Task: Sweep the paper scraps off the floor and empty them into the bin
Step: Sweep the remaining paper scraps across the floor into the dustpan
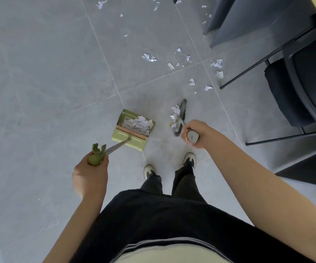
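A green long-handled dustpan [132,130] stands on the grey floor ahead of my feet, with a heap of white paper scraps [139,123] inside it. My left hand [90,175] grips the green top of its handle. To the right, my right hand [197,133] grips the grey broom handle. The broom head [181,116] rests on the floor with a small pile of scraps [175,112] against its left side. Several more scraps [189,63] lie scattered farther ahead and to the right. No bin is in view.
A black chair [297,88] with thin metal legs stands at the right, close to the scattered scraps. Dark furniture panels [235,18] rise at the top right. My two shoes [169,165] are planted just behind the dustpan. Grey floor tiles [39,73] stretch to the left.
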`<state>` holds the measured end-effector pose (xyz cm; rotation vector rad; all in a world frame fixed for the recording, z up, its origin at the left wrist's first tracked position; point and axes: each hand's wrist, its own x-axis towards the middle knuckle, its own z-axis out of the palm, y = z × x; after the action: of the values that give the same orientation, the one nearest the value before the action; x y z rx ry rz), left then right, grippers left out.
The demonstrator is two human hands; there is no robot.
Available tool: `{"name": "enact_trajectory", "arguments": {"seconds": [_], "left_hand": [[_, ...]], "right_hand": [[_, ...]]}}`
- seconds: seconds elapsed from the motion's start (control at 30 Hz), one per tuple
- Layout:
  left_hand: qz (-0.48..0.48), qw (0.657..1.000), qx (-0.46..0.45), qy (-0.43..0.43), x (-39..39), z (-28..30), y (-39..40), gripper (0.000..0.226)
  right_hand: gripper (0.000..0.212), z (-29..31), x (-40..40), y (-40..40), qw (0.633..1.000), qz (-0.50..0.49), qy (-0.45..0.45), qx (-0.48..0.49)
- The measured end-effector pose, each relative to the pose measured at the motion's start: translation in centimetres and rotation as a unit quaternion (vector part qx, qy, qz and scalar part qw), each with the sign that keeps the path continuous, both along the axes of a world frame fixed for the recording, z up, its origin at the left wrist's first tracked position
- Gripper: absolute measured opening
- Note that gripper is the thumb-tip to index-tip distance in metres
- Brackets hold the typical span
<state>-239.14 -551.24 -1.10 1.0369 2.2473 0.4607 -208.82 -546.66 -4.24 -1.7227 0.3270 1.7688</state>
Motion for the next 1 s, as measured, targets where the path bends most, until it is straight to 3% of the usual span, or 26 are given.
{"name": "enact_trajectory", "arguments": {"seconds": [0.13, 0.23, 0.43, 0.67, 1.0], "left_hand": [[0.010, 1.000, -0.008, 0.004, -3.0, 0.1, 0.1, 0.019], [0.007, 1.000, -0.018, 0.010, -4.2, 0.0, 0.3, 0.021], [0.016, 0.999, -0.026, 0.018, -5.6, 0.2, 0.9, 0.010], [0.019, 0.999, -0.020, 0.021, -5.5, 0.2, 2.1, 0.010], [0.026, 0.999, -0.023, 0.019, -2.1, -0.1, 5.6, 0.016]], "right_hand": [[0.011, 0.1, -2.0, 0.6, 0.983, -0.155, 0.089, 0.035], [0.019, 0.0, -2.1, 0.0, 0.969, -0.218, 0.108, 0.047], [0.009, 1.2, -3.8, -0.2, 0.977, -0.204, 0.065, 0.022], [0.020, 3.0, -5.8, 0.9, 0.991, -0.130, 0.013, 0.002], [0.021, 1.1, -2.8, 6.9, 0.987, -0.124, 0.099, 0.027]]}}
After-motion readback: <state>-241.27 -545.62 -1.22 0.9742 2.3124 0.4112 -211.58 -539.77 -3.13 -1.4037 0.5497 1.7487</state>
